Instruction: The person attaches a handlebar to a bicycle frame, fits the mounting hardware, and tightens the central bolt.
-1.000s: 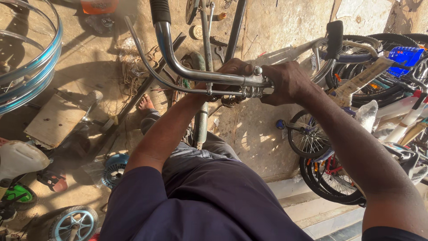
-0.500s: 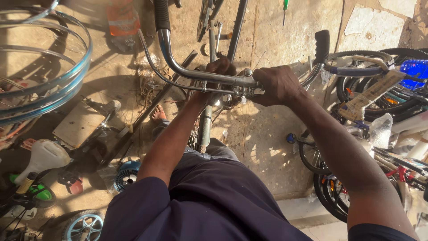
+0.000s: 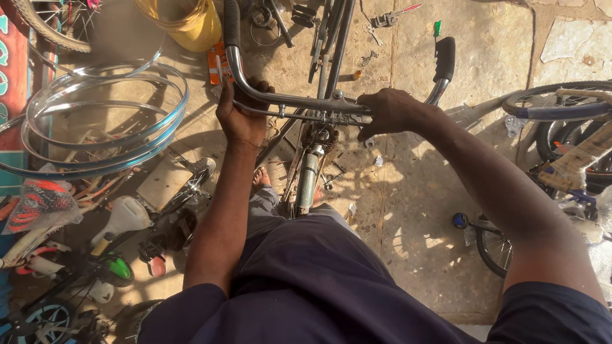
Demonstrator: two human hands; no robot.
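Chrome handlebar [image 3: 287, 100] held in both grips: left hand [image 3: 240, 114], right hand [image 3: 387, 113]; wheel rims [image 3: 95, 127] left.

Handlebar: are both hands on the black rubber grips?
No. The left hand and right hand clasp the bare chrome handlebar near its middle; both black grips are untouched.

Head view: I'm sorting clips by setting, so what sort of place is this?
Probably an outdoor bicycle repair spot. Both hands, left hand and right hand, grip a chrome bicycle handlebar; bare blue-edged metal wheel rims and small tools lie on the stone floor.
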